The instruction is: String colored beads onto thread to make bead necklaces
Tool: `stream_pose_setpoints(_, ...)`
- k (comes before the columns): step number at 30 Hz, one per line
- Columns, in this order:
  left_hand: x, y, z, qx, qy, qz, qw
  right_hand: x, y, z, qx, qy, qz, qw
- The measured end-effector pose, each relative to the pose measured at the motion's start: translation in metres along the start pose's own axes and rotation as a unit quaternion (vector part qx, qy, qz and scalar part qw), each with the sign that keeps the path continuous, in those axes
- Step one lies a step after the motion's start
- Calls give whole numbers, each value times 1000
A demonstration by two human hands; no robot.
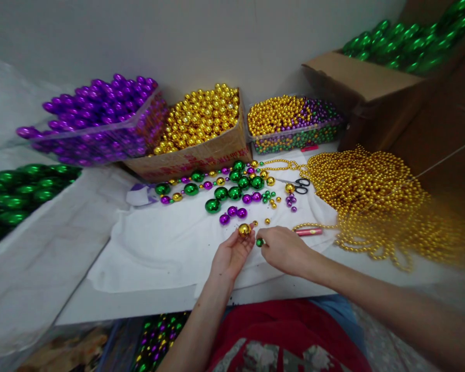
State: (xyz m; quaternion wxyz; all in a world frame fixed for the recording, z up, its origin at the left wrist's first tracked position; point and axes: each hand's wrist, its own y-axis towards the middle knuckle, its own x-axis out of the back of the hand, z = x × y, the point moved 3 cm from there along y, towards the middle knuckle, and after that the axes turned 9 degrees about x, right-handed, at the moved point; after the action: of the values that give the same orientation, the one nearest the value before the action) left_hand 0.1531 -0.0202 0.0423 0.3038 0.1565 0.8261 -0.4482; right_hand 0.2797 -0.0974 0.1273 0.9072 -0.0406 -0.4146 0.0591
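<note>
My left hand (231, 253) is turned palm up, its fingers closed around a shiny gold ball (244, 230). Close by on the right, my right hand (281, 249) has its fingers pinched, with a small green bead (259, 242) at the fingertips. Small gold beads (267, 221) lie just beyond the hands on the white cloth (151, 248). Farther up the cloth are loose purple balls (231, 212), green balls (220, 193) and little purple beads (291, 200). A strand of mixed balls (191, 189) stretches behind them.
Along the wall stand a bin of purple balls (101, 119), a cardboard box of gold balls (201, 121) and a tub of small beads (294, 121). Black-handled scissors (302, 186), a red tool (309, 232) and heaped gold bead strands (372, 191) lie at right.
</note>
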Motion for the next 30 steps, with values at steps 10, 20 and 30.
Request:
stream_pose_setpoints(10,-18,-12,5,-112,215,18,970,-63,-12,-57,-46,130,-120,983)
stream_pose_setpoints(20,-35,-16,2,-198,224,-19,954,-44,2,-40,42,204,-250,946)
stream_pose_setpoints(30,-33,17,-12,-82,235,66,966,-27,-16,-81,-104,588,-249,762)
